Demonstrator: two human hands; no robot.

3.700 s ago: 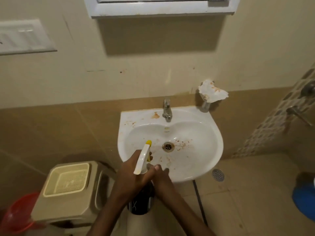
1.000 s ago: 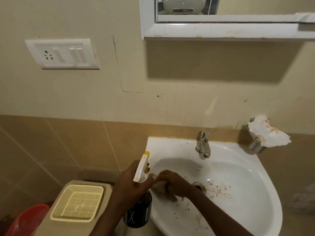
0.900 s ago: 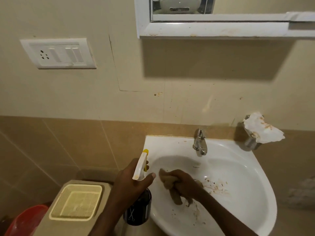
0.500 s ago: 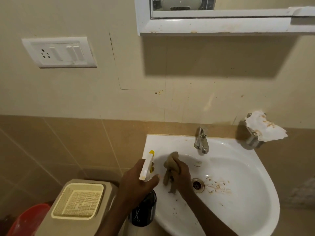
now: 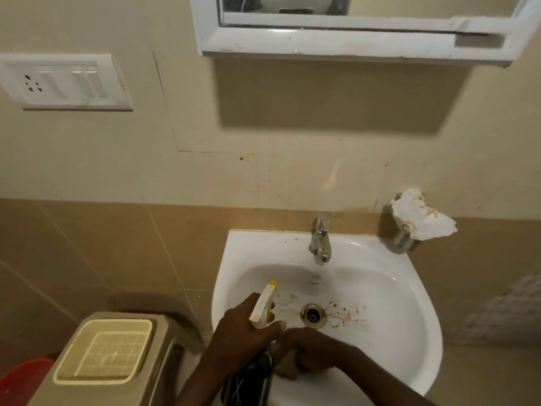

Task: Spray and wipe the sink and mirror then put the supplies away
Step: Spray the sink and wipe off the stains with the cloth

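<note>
Fingers of the left hand [image 5: 243,332] curl round the neck of the spray bottle [image 5: 257,341], thumb laid across its front under the white trigger head, whose yellow nozzle tip points up and away toward the back of the sink [image 5: 409,288]. The bottle's long axis runs near upright, dark body below the hand, just outside the basin's near-left rim. Fingers of the right hand [image 5: 310,350] are bunched round a brown cloth [image 5: 288,369], pressing it against the near inner wall of the basin, right beside the bottle; only a small fold of cloth shows under the knuckles.

Brown specks lie on both sides of the drain [image 5: 313,315], a smaller smear to its left and a wider scatter to its right. From the cloth, the drain sits just beyond, up the frame, and the wider scatter lies beyond and to the right. So the right hand is the nearer of the 2 to the dirt, and I judge the coming wipe should travel away from the body and rightward across the drain.

A tap [image 5: 320,244] stands at the basin's back edge. The mirror [image 5: 351,24] hangs high on the wall, well apart from both hands, with smudges on its frame, so that part looks not yet done.
</note>
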